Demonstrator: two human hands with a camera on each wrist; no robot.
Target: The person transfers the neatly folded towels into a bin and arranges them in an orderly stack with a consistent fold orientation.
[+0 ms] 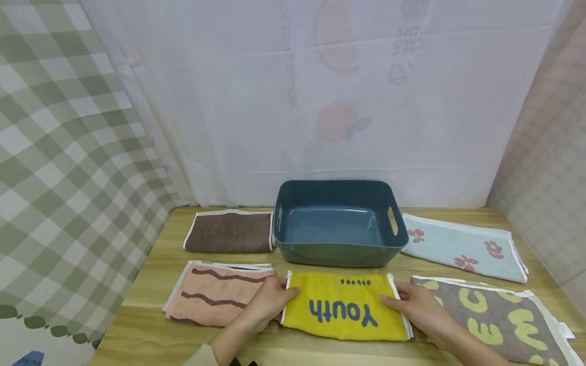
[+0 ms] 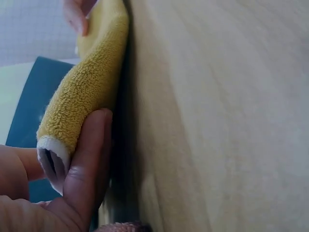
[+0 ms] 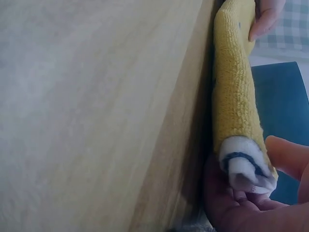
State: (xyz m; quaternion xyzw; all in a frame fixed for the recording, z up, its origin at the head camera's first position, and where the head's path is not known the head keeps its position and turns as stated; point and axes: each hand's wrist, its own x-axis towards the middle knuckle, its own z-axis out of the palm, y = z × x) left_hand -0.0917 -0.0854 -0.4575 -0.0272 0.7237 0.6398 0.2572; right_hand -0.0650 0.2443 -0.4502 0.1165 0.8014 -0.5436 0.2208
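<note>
A folded yellow towel [image 1: 341, 323] with blue "Youth" lettering and white edges is held between my two hands, in front of the basket. My left hand [image 1: 269, 301] pinches one short end, thumb on top and fingers beneath. At the opposite end my right hand [image 1: 423, 310] grips the same way. In the left wrist view the towel [image 2: 84, 87] stands clear of the wooden surface along its underside, with fingers [image 2: 89, 150] below it. The right wrist view shows the towel's rolled, layered end [image 3: 241, 159] between thumb and fingers.
A blue-green basket [image 1: 339, 254] with side handle holes stands behind the towel. On the wooden table [image 1: 133, 325] lie folded towels: brown [image 1: 231, 233] and pink striped [image 1: 220, 295] at left, light blue [image 1: 444, 246] and grey with yellow letters [image 1: 499, 315] at right. A white curtain hangs behind.
</note>
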